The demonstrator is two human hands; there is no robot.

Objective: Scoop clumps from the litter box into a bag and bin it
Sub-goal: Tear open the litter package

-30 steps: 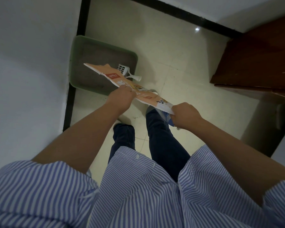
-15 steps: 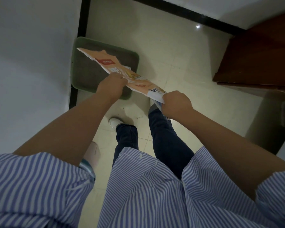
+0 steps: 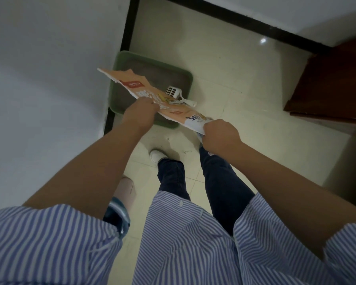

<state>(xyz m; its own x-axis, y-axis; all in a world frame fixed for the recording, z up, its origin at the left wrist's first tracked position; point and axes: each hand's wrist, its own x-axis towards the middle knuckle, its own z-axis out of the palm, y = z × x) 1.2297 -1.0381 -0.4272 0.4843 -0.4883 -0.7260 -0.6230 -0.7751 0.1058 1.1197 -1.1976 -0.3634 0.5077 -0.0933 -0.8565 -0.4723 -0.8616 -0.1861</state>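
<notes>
While hands (image 3: 181,122) grip it, bag (image 3: 150,93) above litter box (image 3: 185,73) rim.

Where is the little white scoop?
The white scoop lies in the green litter box at its right side, handle over the rim, just beyond the orange bag held in both hands.

The scoop (image 3: 174,93) lies in the litter box (image 3: 185,76) against the left wall (image 3: 49,79), the bag (image 3: 152,93) above it.
</notes>
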